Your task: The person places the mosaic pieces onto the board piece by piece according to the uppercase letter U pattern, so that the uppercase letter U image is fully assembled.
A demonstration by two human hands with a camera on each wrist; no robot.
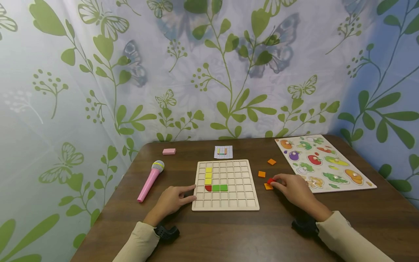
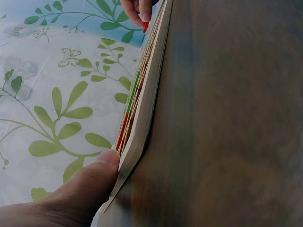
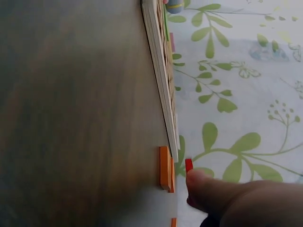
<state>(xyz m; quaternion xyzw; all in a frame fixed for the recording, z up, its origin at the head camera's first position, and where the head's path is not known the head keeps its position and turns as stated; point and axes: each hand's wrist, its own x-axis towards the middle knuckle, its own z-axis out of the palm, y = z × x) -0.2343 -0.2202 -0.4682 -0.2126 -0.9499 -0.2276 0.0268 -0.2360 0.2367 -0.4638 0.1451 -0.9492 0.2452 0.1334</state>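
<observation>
A light wooden grid board (image 1: 226, 208) lies on the table, with yellow tiles (image 1: 208, 175) in a column, a dark red rounded tile (image 1: 208, 188) at its foot and two green tiles (image 1: 219, 187) beside that. My left hand (image 1: 171, 200) touches the board's left edge with thumb and forefinger held out; in the left wrist view the thumb (image 2: 90, 182) lies against the edge. To the right of the board, my right hand (image 1: 296, 189) pinches a small red tile (image 1: 270, 181) just above an orange tile (image 1: 268, 187). The red tile (image 3: 189, 165) also shows in the right wrist view, above the table.
More orange tiles (image 1: 262, 174) lie right of the board. A vegetable puzzle board (image 1: 347, 187) is at the right. Behind the grid board is a pattern card (image 1: 223, 152). A pink microphone (image 1: 150, 182) and a pink block (image 1: 169, 151) lie left. A patterned curtain (image 1: 203, 72) hangs behind.
</observation>
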